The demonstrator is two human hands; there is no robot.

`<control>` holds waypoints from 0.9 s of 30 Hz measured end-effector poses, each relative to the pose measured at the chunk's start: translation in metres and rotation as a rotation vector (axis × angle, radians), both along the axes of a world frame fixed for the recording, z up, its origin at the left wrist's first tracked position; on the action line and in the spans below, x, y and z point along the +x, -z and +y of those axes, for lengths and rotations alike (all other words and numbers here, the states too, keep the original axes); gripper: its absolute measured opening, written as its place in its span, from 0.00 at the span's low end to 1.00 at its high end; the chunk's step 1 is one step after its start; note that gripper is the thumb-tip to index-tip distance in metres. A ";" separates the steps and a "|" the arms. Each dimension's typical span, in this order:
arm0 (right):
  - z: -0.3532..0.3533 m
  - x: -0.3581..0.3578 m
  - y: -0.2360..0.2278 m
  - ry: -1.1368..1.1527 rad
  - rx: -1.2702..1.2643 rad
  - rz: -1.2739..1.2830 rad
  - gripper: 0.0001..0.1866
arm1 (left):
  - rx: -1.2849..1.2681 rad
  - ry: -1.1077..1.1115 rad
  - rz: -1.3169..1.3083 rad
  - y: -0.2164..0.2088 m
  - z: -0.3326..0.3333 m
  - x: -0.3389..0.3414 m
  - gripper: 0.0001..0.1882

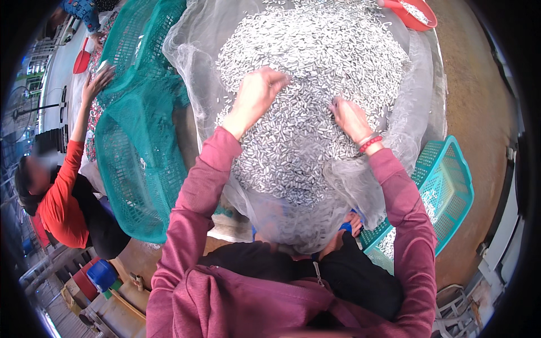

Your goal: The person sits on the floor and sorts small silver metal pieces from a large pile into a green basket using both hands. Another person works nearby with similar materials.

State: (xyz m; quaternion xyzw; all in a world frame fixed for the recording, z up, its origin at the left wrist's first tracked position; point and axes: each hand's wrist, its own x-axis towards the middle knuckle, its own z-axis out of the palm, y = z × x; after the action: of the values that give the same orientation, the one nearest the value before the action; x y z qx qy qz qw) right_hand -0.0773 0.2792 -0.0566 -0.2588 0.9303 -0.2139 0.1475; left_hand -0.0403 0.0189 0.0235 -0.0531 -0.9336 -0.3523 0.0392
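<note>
Head view, surroundings: a green mesh net (pixel 138 129) lies bunched along the left side of the work surface, its folds partly covering what is under it; beside it a co-worker in a red sleeve (pixel 65 186) stretches one hand (pixel 97 83) up onto the far surface, near a red scoop (pixel 81 59). A red basin (pixel 414 14) holding a few pieces sits at the top right, touching the heap's far edge. A turquoise plastic crate (pixel 445 186) with lattice walls stands at the lower right, on a brown floor (pixel 479 101); its inside holds some of the same small pieces, half hidden by the person's right sleeve. Main item: a broad heap of small silvery fish (pixel 315 84) — slim, short, glossy, grey-white — piled on a sheer white netting (pixel 197 62) that drapes in soft wrinkles over the edge toward the person. The heap fills the upper middle of the view. Left hand (pixel 256 93): fingers curled together, knuckles up, resting in the fish near the heap's centre; whether it pinches any cannot be told. Right hand (pixel 349 118): palm down, fingers bent into the fish at the heap's right — a red bead bracelet (pixel 370 143) at the wrist. Both sleeves are maroon knit.
</note>
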 end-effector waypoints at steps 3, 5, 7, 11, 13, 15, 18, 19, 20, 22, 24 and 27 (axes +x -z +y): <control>-0.003 0.023 0.000 -0.151 0.056 -0.084 0.08 | 0.228 -0.134 -0.328 0.010 -0.006 -0.014 0.10; 0.002 0.037 -0.012 -0.214 0.032 -0.128 0.09 | 0.007 0.019 -0.119 0.027 -0.006 -0.020 0.11; 0.005 0.047 -0.026 -0.156 0.011 -0.188 0.10 | -0.254 0.139 -0.054 0.050 0.001 -0.022 0.09; 0.011 0.046 -0.055 0.104 -0.235 -0.222 0.14 | -0.553 0.247 0.028 0.080 0.019 -0.022 0.04; 0.012 0.037 -0.072 0.185 -0.547 -0.165 0.16 | -0.628 0.317 0.008 0.077 0.024 -0.019 0.04; 0.028 0.035 -0.099 0.311 -0.725 -0.539 0.15 | -0.449 0.370 -0.137 0.063 0.025 -0.010 0.06; 0.042 0.039 -0.128 0.309 -1.140 -0.890 0.14 | -0.180 0.322 -0.340 0.034 0.019 0.001 0.09; 0.042 0.037 -0.131 0.187 -1.350 -0.983 0.14 | -0.096 0.259 -0.392 0.024 0.013 0.004 0.09; 0.042 0.036 -0.130 0.319 -1.228 -0.981 0.14 | -0.003 0.194 -0.432 0.015 0.007 0.007 0.09; 0.038 0.034 -0.119 0.424 -1.078 -0.982 0.13 | -0.009 0.191 -0.485 0.003 -0.002 0.007 0.10; 0.040 0.035 -0.106 0.483 -1.324 -1.205 0.09 | 0.214 0.137 -0.604 -0.005 -0.008 0.006 0.11; 0.044 0.038 -0.091 0.222 -1.762 -1.505 0.04 | -0.116 0.216 -0.136 -0.015 -0.010 0.000 0.08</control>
State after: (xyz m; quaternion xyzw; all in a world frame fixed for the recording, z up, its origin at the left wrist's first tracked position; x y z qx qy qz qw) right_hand -0.0392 0.3231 0.0344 0.0035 0.1545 -0.8979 0.4122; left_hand -0.0407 0.0092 0.0389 -0.1313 -0.9417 -0.3028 -0.0652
